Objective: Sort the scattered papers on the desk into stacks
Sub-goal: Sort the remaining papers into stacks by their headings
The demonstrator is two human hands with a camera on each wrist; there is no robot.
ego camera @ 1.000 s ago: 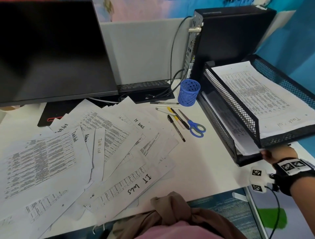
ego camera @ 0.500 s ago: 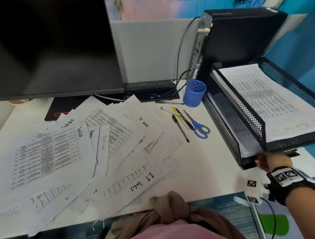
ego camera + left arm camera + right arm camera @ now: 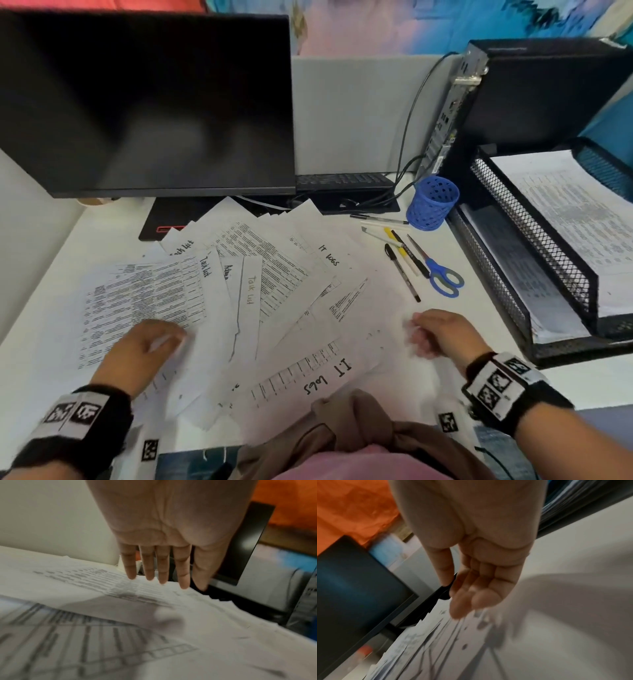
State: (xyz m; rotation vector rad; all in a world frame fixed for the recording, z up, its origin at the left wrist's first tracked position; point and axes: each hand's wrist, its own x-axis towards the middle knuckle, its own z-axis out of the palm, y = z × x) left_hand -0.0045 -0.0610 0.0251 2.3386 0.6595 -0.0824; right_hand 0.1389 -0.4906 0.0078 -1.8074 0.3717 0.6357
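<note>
The left hand (image 3: pixel 144 346) lay flat, fingers straight, over the scattered papers (image 3: pixel 260 294) on the counter (image 3: pixel 455 318). The right hand (image 3: pixel 436 334) hovered loosely curled, holding nothing; motion blur hid its fingertips.

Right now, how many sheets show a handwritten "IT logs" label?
2. Far IT logs sheet, up toward the right of the papers; near IT logs sheet, closest to the camera. More may be buried underneath.
</note>
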